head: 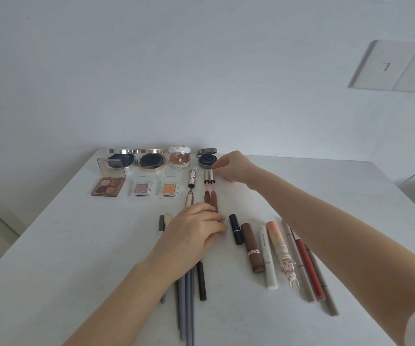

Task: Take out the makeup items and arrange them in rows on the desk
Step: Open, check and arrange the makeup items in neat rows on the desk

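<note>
**Both hands on the lip-gloss pair, mid-frame**

Your right hand (231, 168) sits just above centre of the frame, fingertips pinched at the silver caps of the two lip glosses (210, 189), which lie side by side and touching. Your left hand (196, 231), below it, lies palm down with fingers loosely extended over the lower ends of those glosses and over the grey brush handles (186, 295); it presses rather than grips.

Just left of the glosses lies a patterned mascara (192, 181). Across the far edge of the counter (51, 245), upper centre, four open compacts (161, 158) stand in a row. In front of them, toward the left, lie an eyeshadow palette (108, 187) and two small single shadows (155, 189).

Right of your left hand, lower centre, a row of sticks runs rightward: a dark lipstick (236, 229), a brown tube (252, 248), a white tube (268, 260), a pink ornamented stick (282, 250) and a red pencil (308, 265) among grey ones.
</note>
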